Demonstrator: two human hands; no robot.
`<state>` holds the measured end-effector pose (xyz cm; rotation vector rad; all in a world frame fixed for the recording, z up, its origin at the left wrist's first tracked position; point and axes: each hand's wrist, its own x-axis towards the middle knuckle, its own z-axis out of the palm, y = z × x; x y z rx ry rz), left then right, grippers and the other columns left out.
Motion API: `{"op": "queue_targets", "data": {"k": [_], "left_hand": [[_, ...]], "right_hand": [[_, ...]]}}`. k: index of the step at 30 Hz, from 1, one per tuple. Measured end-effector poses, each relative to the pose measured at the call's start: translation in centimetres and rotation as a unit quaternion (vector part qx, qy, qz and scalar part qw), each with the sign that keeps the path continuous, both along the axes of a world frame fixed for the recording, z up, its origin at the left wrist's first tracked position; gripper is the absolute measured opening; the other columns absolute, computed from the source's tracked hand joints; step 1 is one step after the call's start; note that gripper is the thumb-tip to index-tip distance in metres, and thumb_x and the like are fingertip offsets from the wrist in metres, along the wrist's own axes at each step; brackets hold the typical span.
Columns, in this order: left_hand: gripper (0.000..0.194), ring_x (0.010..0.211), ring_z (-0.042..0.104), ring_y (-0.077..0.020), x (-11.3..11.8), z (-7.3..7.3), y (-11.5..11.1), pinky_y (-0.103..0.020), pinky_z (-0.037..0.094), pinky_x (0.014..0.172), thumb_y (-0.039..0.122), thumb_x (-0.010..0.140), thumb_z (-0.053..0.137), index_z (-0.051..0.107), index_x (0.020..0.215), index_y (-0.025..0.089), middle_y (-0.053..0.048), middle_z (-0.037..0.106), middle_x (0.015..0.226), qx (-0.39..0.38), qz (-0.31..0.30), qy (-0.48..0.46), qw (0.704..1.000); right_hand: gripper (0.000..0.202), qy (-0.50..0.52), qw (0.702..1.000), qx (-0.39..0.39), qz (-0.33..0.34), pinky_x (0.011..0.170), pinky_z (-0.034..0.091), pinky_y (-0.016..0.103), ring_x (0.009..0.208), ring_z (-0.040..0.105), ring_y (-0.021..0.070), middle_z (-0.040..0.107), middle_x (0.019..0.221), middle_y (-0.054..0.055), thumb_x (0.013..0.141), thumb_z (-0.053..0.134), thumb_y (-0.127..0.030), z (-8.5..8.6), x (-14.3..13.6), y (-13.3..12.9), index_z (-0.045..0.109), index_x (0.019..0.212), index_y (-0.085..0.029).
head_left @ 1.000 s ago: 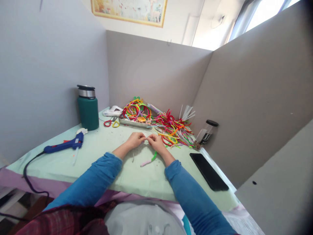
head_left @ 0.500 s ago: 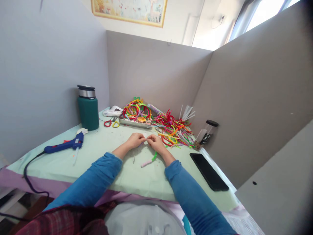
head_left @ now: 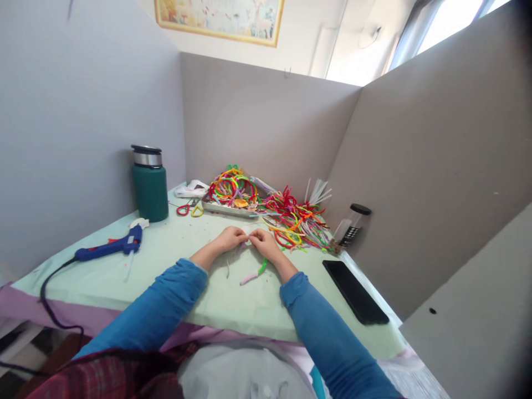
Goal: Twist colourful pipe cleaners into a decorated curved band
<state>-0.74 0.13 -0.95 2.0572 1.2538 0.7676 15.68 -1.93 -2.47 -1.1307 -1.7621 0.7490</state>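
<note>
My left hand (head_left: 233, 238) and my right hand (head_left: 264, 243) meet fingertip to fingertip over the middle of the table, both closed in a pinch. Between them they hold a small light-purple pipe cleaner (head_left: 241, 247), mostly hidden by the fingers; a bit of it hangs below my left fingers. On the table below my right hand lies a pink-and-green pipe cleaner piece (head_left: 250, 278). A short thin greyish strip (head_left: 228, 269) rests below my left hand.
Beyond my hands are a metal tray (head_left: 226, 210) of coloured pieces and a heap of pipe cleaners (head_left: 295, 213). Scissors (head_left: 190, 210) lie left of them. A blue glue gun (head_left: 110, 247) and green bottle (head_left: 150, 191) stand left, a black phone (head_left: 355, 291) right. Grey partitions (head_left: 266, 116) enclose the table.
My hands stay almost in place with fingers still pinched together. More of the purple pipe cleaner shows below the fingers now. Nothing else on the table has moved.
</note>
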Motion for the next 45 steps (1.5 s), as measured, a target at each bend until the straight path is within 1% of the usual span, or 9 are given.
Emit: {"op": "queue_targets", "data": {"k": [4,9,15,18,25,31,36,45], "left_hand": [[0.038,0.045,0.038,-0.009,-0.03,0.01,-0.02,-0.022,0.027,0.047,0.044,0.072,0.049,0.063,0.062,0.011,0.002,0.046,0.044,0.007,-0.003,0.002,1.0],[0.04,0.044,0.04,-0.0091,-0.12,-0.1,0.05,-0.022,0.028,0.045,0.046,0.073,0.047,0.064,0.064,0.011,0.0,0.052,0.048,-0.008,-0.012,0.008,1.0],[0.036,0.043,0.042,-0.0095,-0.03,-0.04,0.06,-0.022,0.028,0.044,0.043,0.072,0.049,0.064,0.069,0.011,-0.001,0.057,0.05,-0.026,-0.006,0.004,1.0],[0.036,0.043,0.041,-0.009,0.0,0.15,-0.15,-0.022,0.027,0.043,0.042,0.072,0.049,0.065,0.068,0.01,-0.001,0.055,0.05,-0.021,0.001,0.009,1.0],[0.039,0.042,0.035,-0.0081,-0.02,0.48,-0.59,-0.022,0.025,0.044,0.044,0.074,0.048,0.065,0.062,0.011,0.001,0.047,0.044,0.0,-0.007,0.016,1.0],[0.038,0.045,0.037,-0.0087,0.05,0.61,-0.7,-0.022,0.027,0.045,0.043,0.073,0.047,0.066,0.064,0.011,0.0,0.052,0.051,0.001,-0.008,0.024,1.0],[0.04,0.046,0.038,-0.0092,0.0,0.69,-0.75,-0.022,0.027,0.046,0.044,0.073,0.047,0.066,0.064,0.011,0.0,0.051,0.05,0.009,-0.008,0.033,0.999],[0.038,0.043,0.035,-0.0085,-0.01,0.85,-0.83,-0.022,0.024,0.044,0.044,0.071,0.05,0.067,0.064,0.011,0.0,0.051,0.048,-0.006,0.007,0.034,0.999]], "right_hand": [[0.012,-0.002,1.0,0.001,-0.002,0.054,0.037,0.022,0.053,0.048,0.0098,0.053,0.058,-0.003,0.072,0.05,-0.026,-0.05,-0.01,0.06,0.057,0.075,-0.017],[0.012,-0.002,1.0,0.002,0.0,0.054,0.038,0.022,0.052,0.048,0.0098,0.053,0.057,-0.003,0.072,0.05,-0.026,0.06,-0.03,-0.05,0.057,0.074,-0.017],[0.012,-0.005,1.0,0.0,-0.004,0.055,0.038,0.022,0.053,0.049,0.0101,0.053,0.057,-0.003,0.072,0.05,-0.026,0.14,-0.07,-0.12,0.057,0.074,-0.017],[0.012,-0.002,1.0,0.0,-0.002,0.055,0.038,0.022,0.053,0.049,0.01,0.053,0.057,-0.003,0.072,0.05,-0.026,0.04,-0.09,-0.03,0.057,0.074,-0.017],[0.013,-0.017,1.0,0.01,-0.012,0.055,0.038,0.022,0.055,0.05,0.0107,0.055,0.059,-0.002,0.072,0.049,-0.027,-0.04,-0.01,0.1,0.058,0.075,-0.017],[0.012,-0.01,1.0,0.007,-0.007,0.055,0.039,0.022,0.054,0.049,0.0104,0.055,0.058,-0.003,0.072,0.049,-0.026,0.01,-0.02,0.03,0.057,0.075,-0.017],[0.013,-0.018,1.0,0.012,-0.012,0.056,0.038,0.022,0.055,0.05,0.0106,0.055,0.059,-0.003,0.072,0.049,-0.027,-0.07,-0.02,0.12,0.057,0.075,-0.017],[0.012,-0.022,1.0,0.012,-0.007,0.056,0.038,0.022,0.054,0.048,0.0099,0.054,0.058,-0.003,0.072,0.049,-0.027,-0.13,-0.05,0.11,0.056,0.074,-0.017]]}}
